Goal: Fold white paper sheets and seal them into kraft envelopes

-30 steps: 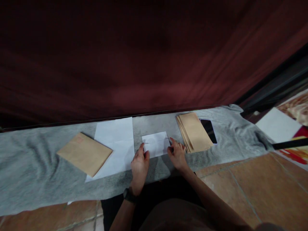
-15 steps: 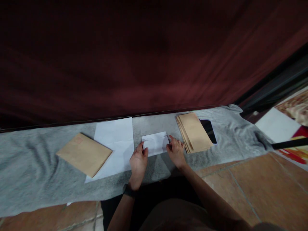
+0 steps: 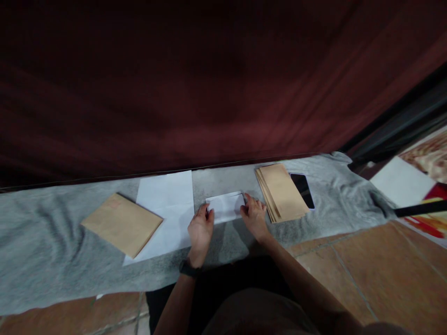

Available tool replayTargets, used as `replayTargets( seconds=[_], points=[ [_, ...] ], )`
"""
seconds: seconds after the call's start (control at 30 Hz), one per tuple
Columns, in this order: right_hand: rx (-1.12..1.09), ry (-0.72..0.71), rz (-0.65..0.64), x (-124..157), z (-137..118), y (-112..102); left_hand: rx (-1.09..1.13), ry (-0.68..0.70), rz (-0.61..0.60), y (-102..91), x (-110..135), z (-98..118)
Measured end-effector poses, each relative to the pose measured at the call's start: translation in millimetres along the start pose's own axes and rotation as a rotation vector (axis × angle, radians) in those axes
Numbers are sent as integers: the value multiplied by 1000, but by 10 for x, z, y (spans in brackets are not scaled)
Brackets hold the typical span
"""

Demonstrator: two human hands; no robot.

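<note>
A white sheet of paper (image 3: 226, 209), folded into a narrow strip, lies in front of me on the grey cloth. My left hand (image 3: 201, 229) grips its left end, thumb on the near side and fingers curled at the edge. At the right end, my right hand (image 3: 254, 217) pinches the paper between thumb and forefinger. Just right of that hand is a fanned stack of brown envelopes (image 3: 283, 191). To the left, more brown envelopes (image 3: 122, 224) lie partly over flat white paper (image 3: 171, 204).
A dark-screened phone (image 3: 302, 190) sits partly under the right-hand envelopes. The grey cloth (image 3: 45, 242) covers a long narrow surface, with a dark red curtain (image 3: 216, 93) behind it. Tiled floor (image 3: 349, 270) shows on the near side. Printed sheets (image 3: 405, 184) are at far right.
The near part of the paper has been folded up further, so the strip looks narrower. Both hands have stayed at its ends, shifting only slightly.
</note>
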State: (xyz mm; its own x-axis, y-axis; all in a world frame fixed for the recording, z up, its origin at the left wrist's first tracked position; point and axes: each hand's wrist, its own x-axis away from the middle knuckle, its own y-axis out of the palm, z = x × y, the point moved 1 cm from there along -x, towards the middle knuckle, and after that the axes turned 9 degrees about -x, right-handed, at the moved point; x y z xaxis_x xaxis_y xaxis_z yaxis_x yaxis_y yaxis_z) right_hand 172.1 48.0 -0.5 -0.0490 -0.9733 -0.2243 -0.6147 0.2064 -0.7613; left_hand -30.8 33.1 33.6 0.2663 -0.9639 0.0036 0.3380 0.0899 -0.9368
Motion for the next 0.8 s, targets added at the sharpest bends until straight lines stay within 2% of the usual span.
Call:
replayTargets(
  seconds=[0.8],
  points=[
    [86,-44,3,-106,-71,-20,-121,18,84,78,-61,61]
  ],
)
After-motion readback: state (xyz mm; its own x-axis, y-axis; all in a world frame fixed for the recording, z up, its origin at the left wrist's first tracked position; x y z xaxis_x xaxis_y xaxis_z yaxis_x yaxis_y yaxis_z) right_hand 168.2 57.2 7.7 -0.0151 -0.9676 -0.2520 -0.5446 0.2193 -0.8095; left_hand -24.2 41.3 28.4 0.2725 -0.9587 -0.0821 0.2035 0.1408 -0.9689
